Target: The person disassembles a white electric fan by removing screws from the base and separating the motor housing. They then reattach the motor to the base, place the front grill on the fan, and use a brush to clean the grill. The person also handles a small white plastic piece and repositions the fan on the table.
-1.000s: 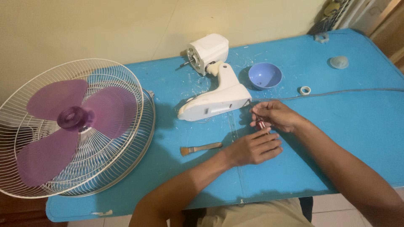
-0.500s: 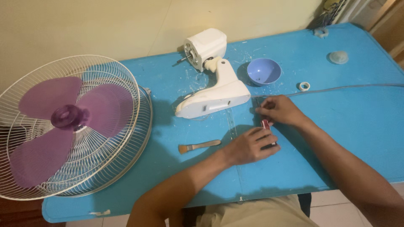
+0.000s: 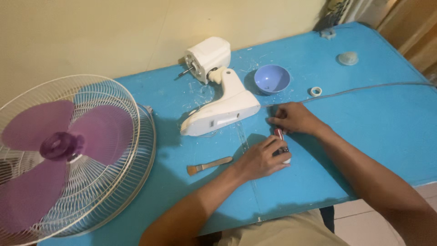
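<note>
The blue counter [image 3: 373, 118] carries all items. Positions below are given relative to the white fan body [image 3: 221, 109], which lies on its side near the counter's middle.

Left of the fan body, the wire guard with purple blades [image 3: 68, 150] overhangs the counter edge. It appears bulky but light, and the thin wires would bend under pressure. To the right and behind the fan body sits a small blue bowl [image 3: 271, 78]. A thin cable [image 3: 364, 89] runs from the fan body toward the right edge. In front of the fan body lies a small brush [image 3: 209, 166].

The smallest item, a short tool with a red-and-white handle [image 3: 278, 134], lies in front and right of the fan body. It is probably rigid, light and apt to roll, so it is best held around the handle. The left hand [image 3: 261, 158] has its grip closed over the tool's lower end. The right hand [image 3: 293, 118] rests on the counter just beyond the tool, fingers curled at the cable; whether they pinch it cannot be determined.
</note>
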